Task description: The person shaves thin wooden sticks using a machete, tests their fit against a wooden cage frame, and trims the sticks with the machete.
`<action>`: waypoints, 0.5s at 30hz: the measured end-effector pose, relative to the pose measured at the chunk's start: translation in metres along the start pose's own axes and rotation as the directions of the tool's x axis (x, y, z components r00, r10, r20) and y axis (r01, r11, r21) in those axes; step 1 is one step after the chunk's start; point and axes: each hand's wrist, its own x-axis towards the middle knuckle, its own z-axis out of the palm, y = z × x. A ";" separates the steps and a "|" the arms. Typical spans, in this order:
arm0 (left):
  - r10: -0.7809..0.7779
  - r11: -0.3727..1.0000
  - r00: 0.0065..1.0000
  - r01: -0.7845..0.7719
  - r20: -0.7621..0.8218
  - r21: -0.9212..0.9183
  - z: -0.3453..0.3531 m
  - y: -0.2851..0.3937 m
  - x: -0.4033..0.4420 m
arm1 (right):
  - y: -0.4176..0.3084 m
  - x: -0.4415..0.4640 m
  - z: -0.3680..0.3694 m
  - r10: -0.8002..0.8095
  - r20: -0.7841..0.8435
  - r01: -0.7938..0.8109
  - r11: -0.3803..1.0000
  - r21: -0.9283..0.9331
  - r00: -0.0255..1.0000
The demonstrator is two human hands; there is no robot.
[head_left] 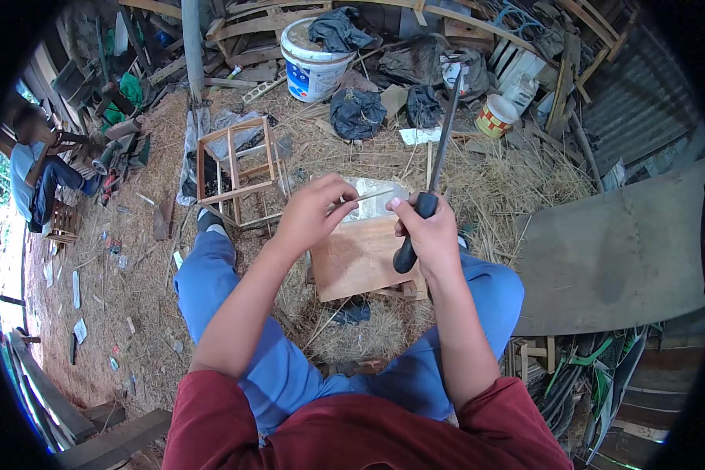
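We're seated over a wooden board (360, 258) set between our knees, its surface smooth, brownish, w/ a whitish piece (374, 207) at the far edge. Thin stick (376, 194) is above that edge, btwn our hands. L hand (321, 210) has fingertips & thumb closed on its near-left end; R hand (429, 231) has fingers curled tight round the black handle of a long knife (446, 129), blade pointing up & away. Can't tell if R thumb touches the stick.

Floor (137, 270) = bare earth w/ straw, chips & scraps. Fwd-left of us, a small wooden frame (251, 190); beyond it, a post (193, 55), then a big white bucket (313, 78) w/ a black bag (338, 30) on top. Red/yellow pail (497, 117) fwd-right, nr corrugated sheeting (638, 106). Wide flat panel (615, 251) to our right. Far left, another person (27, 168) sits by the bright open side.
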 end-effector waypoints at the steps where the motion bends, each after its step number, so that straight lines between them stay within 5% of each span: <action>1: -0.078 0.995 0.997 0.076 -0.024 -0.069 0.003 -0.001 -0.002 | -0.004 -0.003 0.000 0.010 0.005 -0.010 0.999 0.031 1.000; 4: -0.229 0.926 0.973 0.206 -0.037 -0.316 0.013 -0.001 -0.005 | -0.006 -0.008 -0.002 0.023 0.048 -0.025 0.999 0.046 0.999; 10: -0.398 0.784 0.915 0.377 0.066 -0.493 0.026 -0.010 -0.014 | -0.002 -0.024 0.003 0.052 0.137 -0.051 0.999 -0.017 0.989; 15: -0.362 0.858 0.931 0.355 0.054 -0.371 0.028 -0.014 -0.020 | 0.004 -0.040 0.012 0.169 0.239 -0.178 0.984 0.015 0.956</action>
